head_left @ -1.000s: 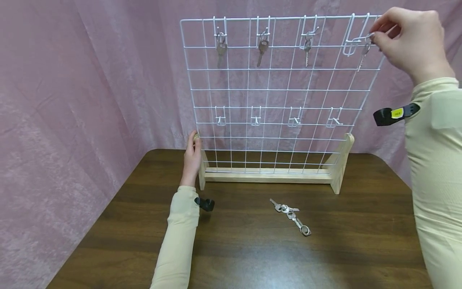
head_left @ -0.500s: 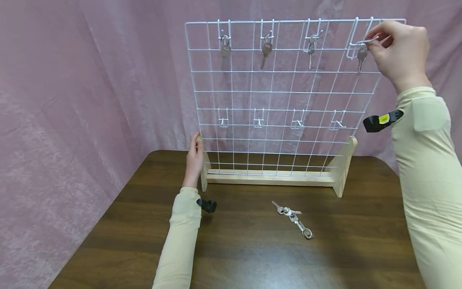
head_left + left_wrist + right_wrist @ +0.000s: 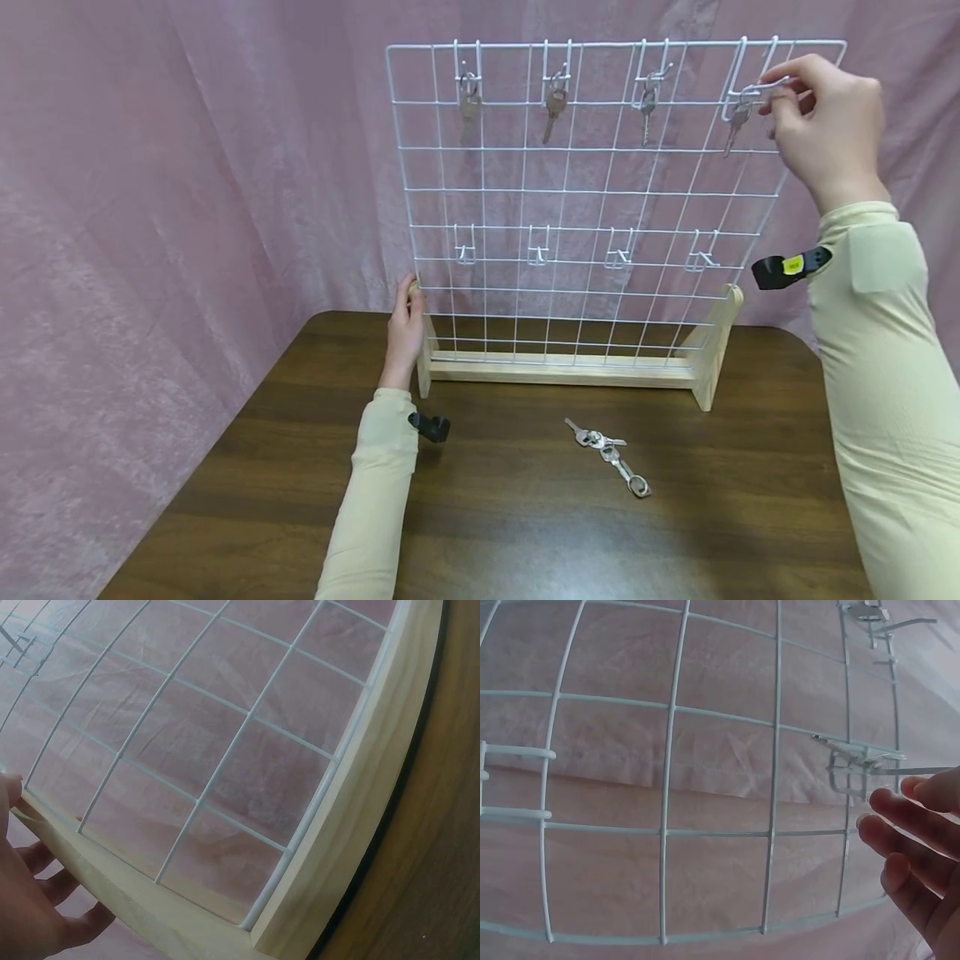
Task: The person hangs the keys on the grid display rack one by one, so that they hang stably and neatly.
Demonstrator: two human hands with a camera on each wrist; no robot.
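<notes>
Silvery metal keys (image 3: 610, 454), a white wire grid panel (image 3: 250, 715) and a pale, grained wooden stand (image 3: 562, 369) against a mottled pink draped curtain (image 3: 187, 208) and dark-brown, wood-grained bench (image 3: 487, 517); pale yellow fabric sleeves (image 3: 375, 500).

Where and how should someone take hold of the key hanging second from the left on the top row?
Pinching the key by its broad head, coming from the front, looks best: it hangs from a hook with its narrow blade downward, and the wire grid stands behind it, leaving the front more open.
</notes>
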